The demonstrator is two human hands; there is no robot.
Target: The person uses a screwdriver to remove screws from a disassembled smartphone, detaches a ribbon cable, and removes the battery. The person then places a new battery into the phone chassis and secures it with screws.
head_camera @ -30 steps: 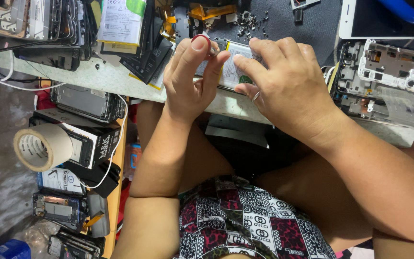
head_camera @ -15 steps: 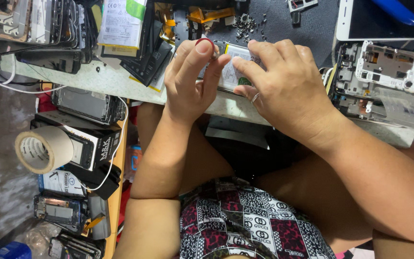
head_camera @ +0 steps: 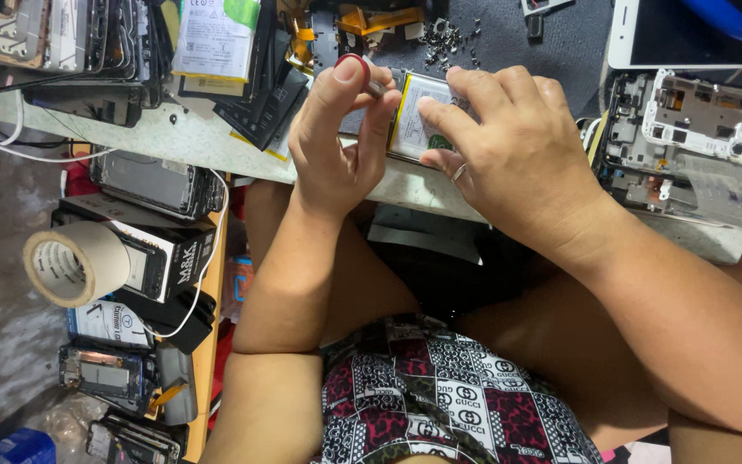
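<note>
L hand (head_camera: 337,142) pinches a thin tool (head_camera: 377,86) at the opened phone (head_camera: 418,120) on desk (head_camera: 173,142) edge; R hand (head_camera: 508,146) presses down on phone w/ fingers, gripping nothing.

Under my fingers lies a white battery label (head_camera: 418,129) with a green mark. Up left, a white and green label (head_camera: 215,36) tops another pack. A black and white box (head_camera: 158,258) sits beside the tape. At top right is a white-framed dark screen (head_camera: 689,34), I think.
</note>
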